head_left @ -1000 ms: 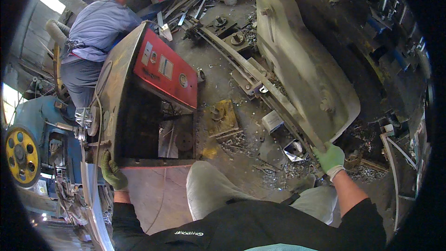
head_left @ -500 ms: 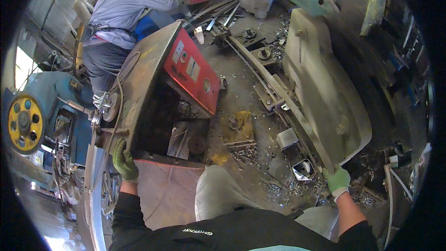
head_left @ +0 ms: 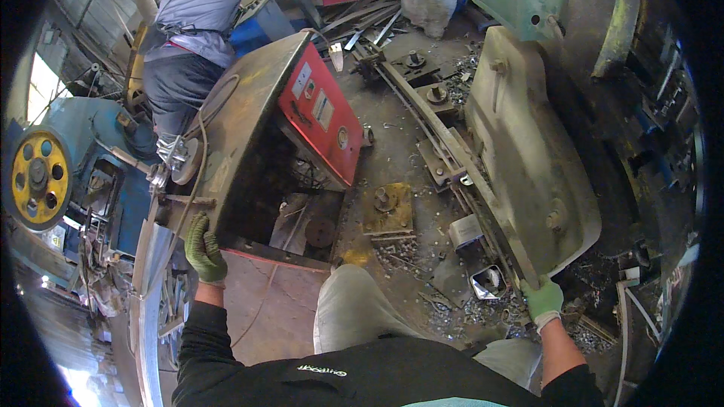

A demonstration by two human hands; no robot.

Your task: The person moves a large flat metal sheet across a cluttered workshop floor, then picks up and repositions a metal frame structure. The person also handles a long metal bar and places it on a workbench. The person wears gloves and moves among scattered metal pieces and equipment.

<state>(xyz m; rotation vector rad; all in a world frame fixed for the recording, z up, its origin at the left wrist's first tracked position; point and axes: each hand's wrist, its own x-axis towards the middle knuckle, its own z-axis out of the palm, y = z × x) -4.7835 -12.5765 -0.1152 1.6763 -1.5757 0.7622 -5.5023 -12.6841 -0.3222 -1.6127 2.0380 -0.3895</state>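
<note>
My left hand [head_left: 204,250], in a green work glove, is raised beside the near left corner of the metal cabinet [head_left: 243,79]. Its fingers point up and nothing shows in them. A thin rod [head_left: 188,201] juts out just above the fingertips. On the other side, my right hand [head_left: 543,299], gloved in green, closes round the near end of a long metal bar [head_left: 490,200]. That bar runs away from me along a low rail frame, beside a big curved metal cover [head_left: 520,143]. My right fingertips are partly hidden by the glove's back.
The cabinet's red panel [head_left: 320,117] stands tilted over its open front. A blue machine with a yellow wheel [head_left: 41,173] is at left, near a long metal profile [head_left: 151,316]. A co-worker [head_left: 200,15] bends over at the back. Scrap pieces [head_left: 483,320] litter the floor.
The view has shifted slightly, so most things sit a little lower. My right hand stays at the bar's end, and my left hand stays by the cabinet corner.
</note>
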